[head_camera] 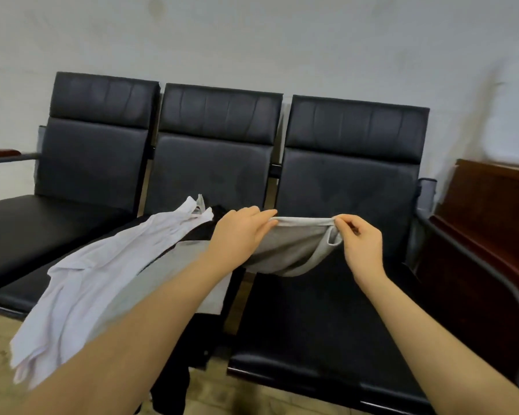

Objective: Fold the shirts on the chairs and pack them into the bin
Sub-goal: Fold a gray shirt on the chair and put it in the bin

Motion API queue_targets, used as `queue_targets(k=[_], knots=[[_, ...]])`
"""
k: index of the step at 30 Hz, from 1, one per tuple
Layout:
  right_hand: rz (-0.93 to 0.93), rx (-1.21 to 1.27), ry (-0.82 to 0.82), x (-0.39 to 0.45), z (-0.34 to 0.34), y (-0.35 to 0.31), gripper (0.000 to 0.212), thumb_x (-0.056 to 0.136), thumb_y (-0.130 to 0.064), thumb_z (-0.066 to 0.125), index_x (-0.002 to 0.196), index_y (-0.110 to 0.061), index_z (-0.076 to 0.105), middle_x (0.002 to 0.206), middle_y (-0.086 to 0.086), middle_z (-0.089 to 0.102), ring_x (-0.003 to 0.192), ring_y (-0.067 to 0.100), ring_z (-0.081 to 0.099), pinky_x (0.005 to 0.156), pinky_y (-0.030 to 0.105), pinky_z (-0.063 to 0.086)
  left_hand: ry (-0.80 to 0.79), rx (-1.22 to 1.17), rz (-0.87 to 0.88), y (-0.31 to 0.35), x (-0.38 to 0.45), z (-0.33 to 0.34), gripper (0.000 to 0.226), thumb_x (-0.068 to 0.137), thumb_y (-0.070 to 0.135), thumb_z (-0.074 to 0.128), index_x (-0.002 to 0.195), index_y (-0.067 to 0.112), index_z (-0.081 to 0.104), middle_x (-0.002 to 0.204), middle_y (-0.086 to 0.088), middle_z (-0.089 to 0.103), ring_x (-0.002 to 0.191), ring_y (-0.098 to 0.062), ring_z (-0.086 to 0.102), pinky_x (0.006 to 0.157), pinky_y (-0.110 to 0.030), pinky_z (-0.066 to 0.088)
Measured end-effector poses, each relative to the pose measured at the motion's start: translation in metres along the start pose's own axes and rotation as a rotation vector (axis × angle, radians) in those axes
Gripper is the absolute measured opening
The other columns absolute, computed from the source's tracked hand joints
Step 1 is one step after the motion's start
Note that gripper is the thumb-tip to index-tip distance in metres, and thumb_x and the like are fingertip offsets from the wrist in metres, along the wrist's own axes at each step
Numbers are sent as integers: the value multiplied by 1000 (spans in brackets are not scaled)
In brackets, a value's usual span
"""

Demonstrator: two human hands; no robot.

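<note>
A grey shirt (294, 250) hangs stretched between my two hands above the gap between the middle chair (210, 172) and the right chair (327, 310). My left hand (240, 232) pinches one end of its top edge. My right hand (361, 238) pinches the other end. The rest of the grey cloth trails down under my left forearm onto the middle seat. A white shirt (96, 277) lies crumpled over the middle seat and hangs off its front edge. A black garment (201, 226) lies partly hidden under both shirts. No bin is in view.
Three black padded chairs stand in a row against a pale wall; the left chair (81, 163) holds nothing. A dark wooden cabinet (489, 223) stands at the right, with a curved grey rim (498, 283) in front of it. The floor below is light tile.
</note>
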State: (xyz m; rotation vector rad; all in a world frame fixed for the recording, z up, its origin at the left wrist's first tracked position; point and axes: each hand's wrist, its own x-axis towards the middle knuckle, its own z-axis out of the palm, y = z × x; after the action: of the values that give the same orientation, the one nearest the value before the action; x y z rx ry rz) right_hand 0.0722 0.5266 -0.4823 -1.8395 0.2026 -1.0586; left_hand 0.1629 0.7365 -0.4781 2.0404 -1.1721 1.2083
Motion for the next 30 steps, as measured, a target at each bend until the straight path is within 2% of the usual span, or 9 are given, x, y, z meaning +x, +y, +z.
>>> queue_targets(k=[3, 8, 13, 19, 22, 25, 27, 29, 30], knots=[[58, -58, 35, -8, -39, 16, 14, 94, -13, 57, 87, -20, 68, 83, -9, 67, 75, -2, 59, 64, 8, 45, -56, -55, 14, 34, 3, 22, 40, 92, 34, 41, 100, 11, 73, 68, -3, 60, 58, -25, 60, 50, -33, 47], [135, -132, 109, -20, -101, 43, 15, 92, -11, 59, 84, -19, 68, 79, -10, 66, 76, 1, 59, 66, 13, 42, -182, -256, -59, 96, 3, 56, 51, 94, 44, 31, 108, 14, 70, 75, -3, 55, 69, -24, 56, 60, -39, 48], [204, -201, 135, -24, -157, 69, 12, 92, -12, 60, 91, -13, 72, 86, -4, 69, 82, 4, 60, 79, 23, 46, -305, -372, -187, 147, -3, 97, 31, 100, 33, 43, 119, 24, 65, 95, 0, 57, 87, -21, 52, 80, -36, 43], [211, -257, 133, -8, -194, 95, 15, 91, -11, 60, 96, -9, 74, 90, 0, 71, 88, 13, 64, 80, 24, 45, -292, -539, -371, 186, 17, 139, 32, 99, 33, 44, 120, 22, 65, 106, 3, 61, 100, -17, 55, 90, -37, 44], [179, -307, 148, 11, -200, 100, 16, 92, -10, 59, 98, -7, 73, 88, -1, 68, 88, 13, 62, 80, 23, 42, -271, -583, -421, 193, 41, 154, 31, 100, 33, 43, 117, 22, 66, 104, 4, 60, 98, -13, 55, 88, -34, 46], [149, -330, 184, 35, -200, 107, 17, 92, -11, 58, 100, -7, 73, 90, 0, 70, 89, 13, 63, 83, 24, 45, -251, -603, -424, 192, 65, 172, 30, 100, 32, 43, 113, 21, 67, 98, 3, 59, 94, -13, 56, 84, -33, 48], [149, -338, 211, 52, -199, 113, 18, 93, -12, 58, 104, -8, 72, 93, 0, 70, 90, 13, 62, 87, 25, 46, -233, -603, -426, 190, 79, 185, 28, 100, 31, 43, 101, 20, 69, 91, 4, 58, 87, -14, 56, 80, -34, 49], [161, -335, 241, 67, -197, 119, 19, 93, -13, 58, 106, -8, 71, 92, -2, 68, 90, 12, 62, 87, 25, 46, -207, -609, -429, 187, 91, 197, 28, 100, 30, 44, 79, 23, 62, 80, 7, 53, 79, -14, 54, 77, -37, 49], [174, -329, 250, 73, -196, 123, 19, 94, -13, 57, 105, -9, 71, 92, -2, 68, 90, 12, 62, 87, 26, 47, -209, -616, -431, 186, 97, 204, 29, 100, 30, 43, 76, 26, 59, 79, 7, 53, 79, -14, 54, 77, -39, 49]])
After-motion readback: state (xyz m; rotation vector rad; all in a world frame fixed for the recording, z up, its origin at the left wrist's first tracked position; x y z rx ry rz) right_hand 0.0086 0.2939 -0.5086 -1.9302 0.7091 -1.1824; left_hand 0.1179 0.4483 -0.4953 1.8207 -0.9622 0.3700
